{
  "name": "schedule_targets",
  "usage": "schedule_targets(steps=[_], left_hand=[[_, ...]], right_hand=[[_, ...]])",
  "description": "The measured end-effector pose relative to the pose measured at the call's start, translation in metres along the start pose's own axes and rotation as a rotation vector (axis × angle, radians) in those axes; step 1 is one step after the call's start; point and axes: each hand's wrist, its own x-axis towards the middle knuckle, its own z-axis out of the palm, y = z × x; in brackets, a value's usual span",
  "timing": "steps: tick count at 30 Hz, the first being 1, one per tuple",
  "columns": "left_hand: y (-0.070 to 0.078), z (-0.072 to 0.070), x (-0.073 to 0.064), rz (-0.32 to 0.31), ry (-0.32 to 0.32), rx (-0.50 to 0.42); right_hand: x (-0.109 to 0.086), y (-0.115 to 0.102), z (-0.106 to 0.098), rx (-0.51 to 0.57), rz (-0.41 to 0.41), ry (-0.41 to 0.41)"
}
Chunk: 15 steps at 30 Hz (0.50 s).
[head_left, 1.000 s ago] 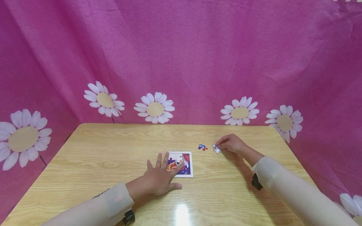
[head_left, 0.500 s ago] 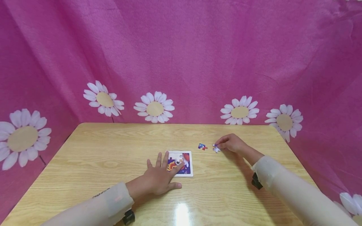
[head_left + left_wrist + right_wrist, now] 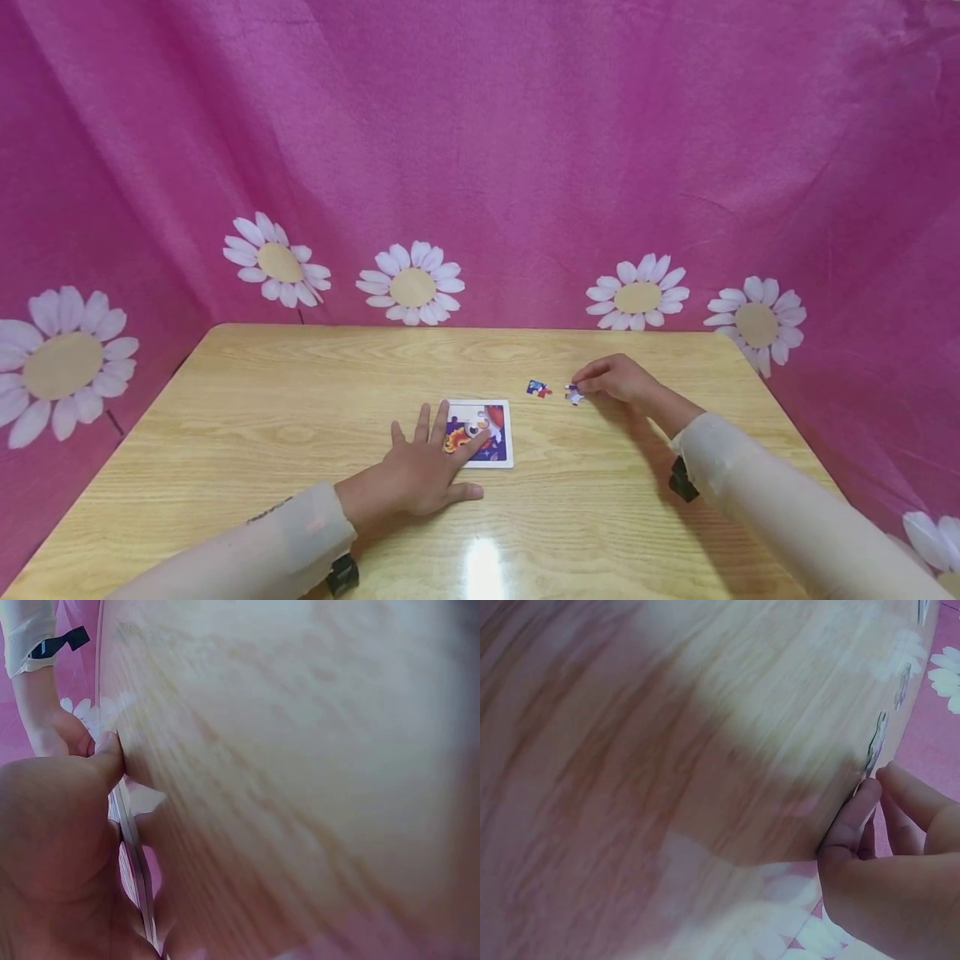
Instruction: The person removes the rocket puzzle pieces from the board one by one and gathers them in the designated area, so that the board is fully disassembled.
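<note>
My left hand (image 3: 423,475) lies flat with fingers spread, its fingertips over the left part of a small white-framed jigsaw puzzle (image 3: 511,437). The puzzle shows a purple picture with orange flames and a round eye; a pale bare area shows at its upper left, and the hand hides part of it. To the right, my right hand (image 3: 618,381) pinches the edge of a white and purple puzzle piece (image 3: 575,397) between thumb and fingers, low at the tabletop. In the right wrist view, the thumb and index fingertip meet at the end of that thin piece (image 3: 875,742).
A blue and red puzzle piece (image 3: 538,388) lies on the wooden table (image 3: 315,375) between the puzzle frame and the right hand. Behind the table's far edge hangs a pink curtain (image 3: 480,167) printed with white daisies, which also closes in both sides.
The puzzle piece at my right fingertips has turned slightly. Both hands keep their places.
</note>
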Motion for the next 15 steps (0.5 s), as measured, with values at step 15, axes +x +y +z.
schedule_targets(steps=[15], left_hand=[[-0.001, 0.002, 0.003, -0.005, 0.001, 0.009]], right_hand=[[0.001, -0.009, -0.002, 0.068, 0.011, -0.032]])
